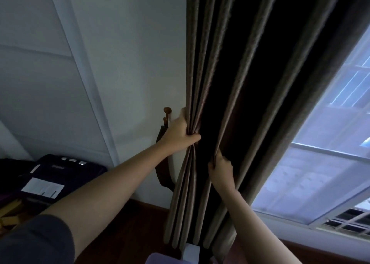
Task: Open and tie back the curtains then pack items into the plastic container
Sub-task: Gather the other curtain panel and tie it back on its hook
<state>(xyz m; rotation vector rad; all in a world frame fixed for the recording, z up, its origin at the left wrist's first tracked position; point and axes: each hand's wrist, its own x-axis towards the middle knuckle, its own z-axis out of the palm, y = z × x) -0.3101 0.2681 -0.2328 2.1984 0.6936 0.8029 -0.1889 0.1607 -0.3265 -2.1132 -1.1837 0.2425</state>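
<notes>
A dark brown curtain (236,67) hangs in bunched folds beside the window. My left hand (181,132) grips the left folds and squeezes them together near the wall. My right hand (220,168) grips a fold lower down and further right. A wooden tieback hook (167,111) sticks out of the white wall just left of my left hand. From it a dark tieback strap (162,164) hangs in a loop behind the curtain's left edge. The plastic container is not clearly in view.
The uncovered window (330,153) with its white frame fills the right side. A dark bag (58,173) with a white label lies at the lower left. A pale purple and white object (174,257) shows at the bottom edge on the wooden floor.
</notes>
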